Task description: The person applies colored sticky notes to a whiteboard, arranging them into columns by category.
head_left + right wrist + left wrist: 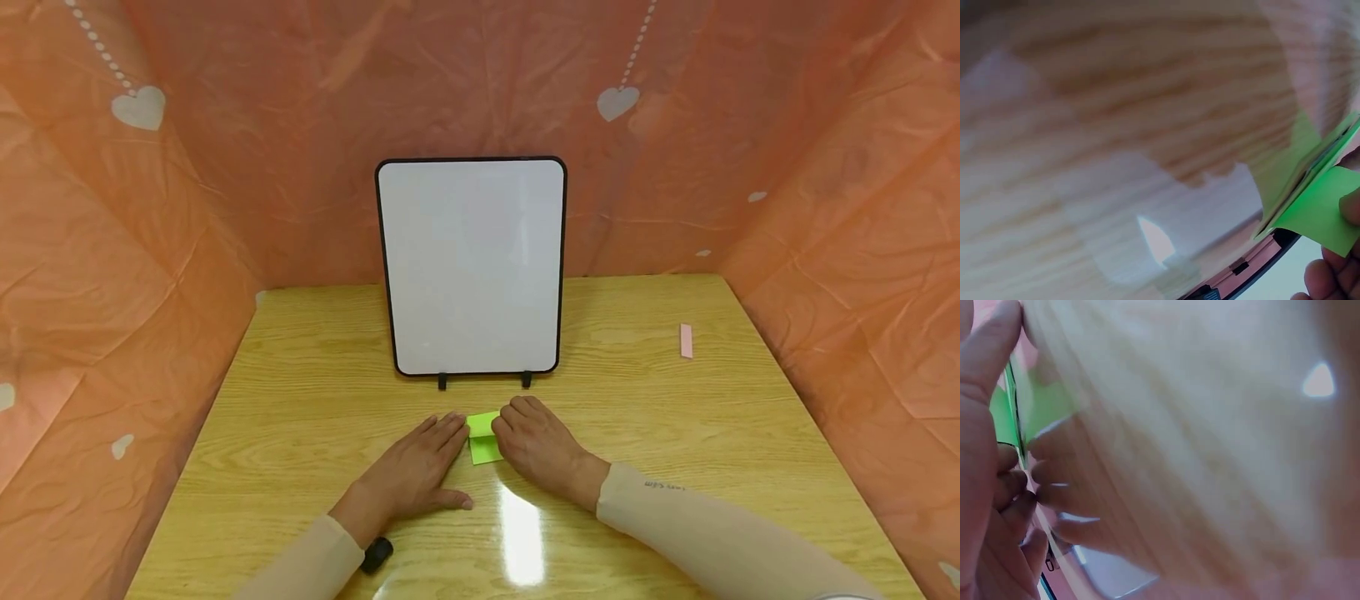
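Note:
A bright green sticky note pad lies on the table between my hands. My right hand pinches the top sticky note, its edge lifted and bent away from the pad; the fingers hide the right part of it in the head view. My left hand rests flat with fingers straight, fingertips right at the pad's left edge and the thumb spread toward me. The right wrist view shows the stacked edge of the pad below the raised sheet.
Behind the pad, a blank whiteboard with a black frame stands upright on small black feet. A pink paper strip lies at the right rear of the wooden table. Orange cloth surrounds the back and sides.

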The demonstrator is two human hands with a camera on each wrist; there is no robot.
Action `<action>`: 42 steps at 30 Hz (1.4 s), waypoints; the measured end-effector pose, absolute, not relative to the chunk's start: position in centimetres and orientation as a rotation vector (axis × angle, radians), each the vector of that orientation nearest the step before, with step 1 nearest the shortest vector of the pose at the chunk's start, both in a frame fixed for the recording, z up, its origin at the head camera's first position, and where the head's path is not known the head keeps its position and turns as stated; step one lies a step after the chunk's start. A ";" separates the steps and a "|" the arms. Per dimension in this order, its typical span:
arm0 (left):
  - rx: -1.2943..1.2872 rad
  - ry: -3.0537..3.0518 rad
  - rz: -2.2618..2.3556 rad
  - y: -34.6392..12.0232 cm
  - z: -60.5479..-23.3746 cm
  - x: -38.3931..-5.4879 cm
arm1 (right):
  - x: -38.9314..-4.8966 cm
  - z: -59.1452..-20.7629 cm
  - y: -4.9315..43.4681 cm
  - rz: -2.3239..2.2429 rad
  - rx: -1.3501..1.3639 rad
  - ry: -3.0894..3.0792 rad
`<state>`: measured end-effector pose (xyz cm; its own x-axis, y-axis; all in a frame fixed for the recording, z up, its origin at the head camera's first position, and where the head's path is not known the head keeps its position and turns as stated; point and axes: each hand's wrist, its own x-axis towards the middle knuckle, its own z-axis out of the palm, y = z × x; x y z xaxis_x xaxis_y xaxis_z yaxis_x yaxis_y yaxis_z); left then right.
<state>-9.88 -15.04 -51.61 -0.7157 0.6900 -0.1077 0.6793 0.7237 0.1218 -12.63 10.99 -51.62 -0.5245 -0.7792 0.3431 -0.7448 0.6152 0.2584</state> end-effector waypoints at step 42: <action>1.336 2.722 0.078 -13.4 -51.7 -8.0 | -13.1 -51.0 10.9 -0.097 1.133 -2.500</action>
<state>-7.98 -13.42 -51.71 -0.6074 0.7909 -0.0745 0.7853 0.6120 0.0935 -13.08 10.86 -50.96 -0.5957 -0.7356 0.3224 -0.7084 0.6704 0.2208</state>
